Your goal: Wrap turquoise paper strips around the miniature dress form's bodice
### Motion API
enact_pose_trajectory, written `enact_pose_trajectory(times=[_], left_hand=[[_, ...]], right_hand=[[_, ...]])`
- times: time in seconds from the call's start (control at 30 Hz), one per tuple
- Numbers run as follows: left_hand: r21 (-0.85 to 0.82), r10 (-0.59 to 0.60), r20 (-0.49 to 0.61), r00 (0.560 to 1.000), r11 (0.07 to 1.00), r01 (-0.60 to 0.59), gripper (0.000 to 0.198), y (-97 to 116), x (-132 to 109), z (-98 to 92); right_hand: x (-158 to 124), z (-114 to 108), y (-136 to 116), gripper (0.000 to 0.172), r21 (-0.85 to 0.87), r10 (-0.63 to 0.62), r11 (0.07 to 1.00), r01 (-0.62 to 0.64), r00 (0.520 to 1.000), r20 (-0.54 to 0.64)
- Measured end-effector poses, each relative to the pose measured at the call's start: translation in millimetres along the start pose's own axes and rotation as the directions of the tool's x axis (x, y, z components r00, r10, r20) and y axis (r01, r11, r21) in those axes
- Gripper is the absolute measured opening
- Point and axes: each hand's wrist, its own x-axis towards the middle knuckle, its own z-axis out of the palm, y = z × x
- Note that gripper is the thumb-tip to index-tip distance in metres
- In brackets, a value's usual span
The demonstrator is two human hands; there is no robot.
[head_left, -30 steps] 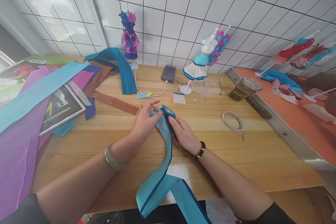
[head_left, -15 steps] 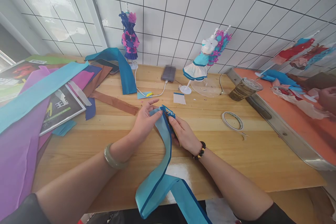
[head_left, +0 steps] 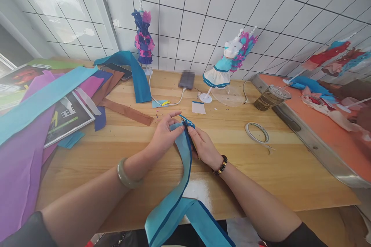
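My left hand (head_left: 165,131) pinches the top end of a long light-blue crepe-paper strip (head_left: 182,177) with a dark-blue edge. From there the strip curls down, and its lower part hangs over the table's front edge. Close beside it, my right hand (head_left: 205,147) is closed around dark scissors (head_left: 188,128), largely hidden by the fingers. The blades lie at the strip's dark edge, by my left thumb. A thin bright-blue sliver (head_left: 189,123) sticks out above the blades, next to my right fingertips.
Coloured paper sheets (head_left: 31,154) and a magazine (head_left: 69,119) lie at the left. Small dress forms (head_left: 144,42) stand along the tiled wall. A tape roll (head_left: 257,132) and a lidded cup (head_left: 271,98) are at the right, beside an orange surface (head_left: 333,123) with paper scraps.
Both hands have shifted slightly, my left one to the right along the strip. The strip's lower fold has slid a little down and left. The scissors stay at the strip's edge.
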Motion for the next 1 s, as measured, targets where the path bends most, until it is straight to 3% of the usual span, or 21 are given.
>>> enact_pose_trajectory(times=[0.67,1.0], left_hand=[[-0.019,-0.011,0.02,1.0,1.0,0.011,0.054,-1.4,0.4,-1.5],[-0.069,-0.033,0.038,0.999,0.997,0.035,0.057,0.2,1.5,-2.6]], right_hand=[[0.7,0.6,0.3,0.043,-0.005,0.008,1.0,-0.008,1.0,-0.027],[3.6,-0.9,7.1,0.041,0.087,0.017,0.996,-0.014,0.999,-0.034]])
